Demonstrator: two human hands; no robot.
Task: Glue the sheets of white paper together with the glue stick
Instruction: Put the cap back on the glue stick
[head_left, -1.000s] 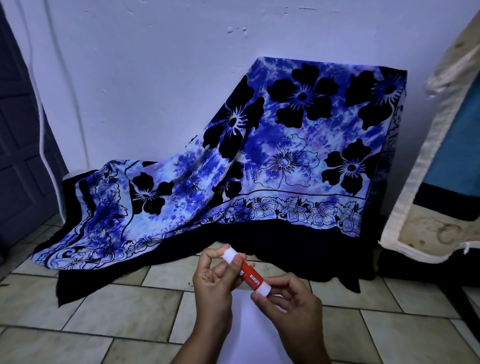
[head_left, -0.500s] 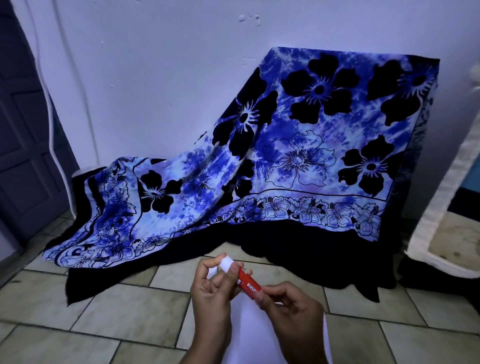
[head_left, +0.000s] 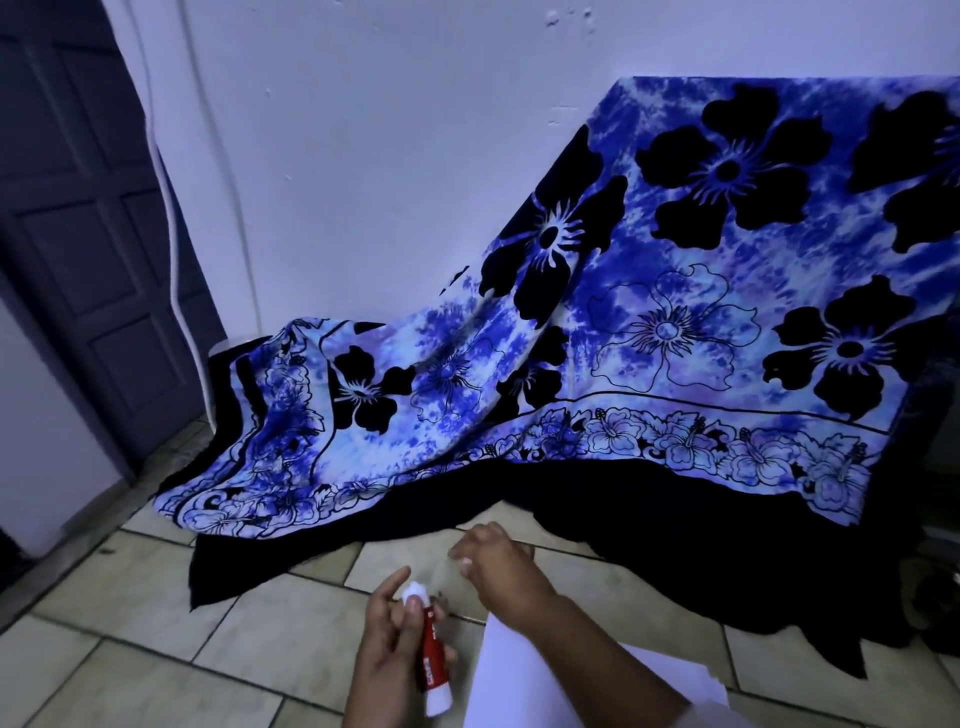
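gripping the glue stick (head_left: 430, 656) is the left hand (head_left: 393, 662), fingers and thumb curled round the red barrel; the stick stands nearly upright, tilted a little, one white end up by the thumb and forefinger, the other white end down near the bottom edge of the view; whether the round upper end is a cap or bare glue i cannot tell; the right hand (head_left: 496, 566) hangs beyond the glue stick and to its right, apart from it, low over the tiled floor (head_left: 156, 670); that hand is blurred, its fingers bent downward, a small white spot at the fingertips; whether it pinches something or holds nothing i cannot tell; the right forearm runs back from there, passing just right of the glue stick; the sheets of white paper (head_left: 511, 686) lie on the floor just right of the glue stick, partly under that forearm, with a further corner showing farther right of the stick; beyond the glue stick a blue flowered cloth (head_left: 649, 332) with black blossoms and a black hem is draped over something hidden, its hem trailing onto the tiles; farther still from the glue stick, behind the cloth, rises a pale wall (head_left: 389, 156); far left of the glue stick and beyond it stands a dark panelled door (head_left: 78, 234)
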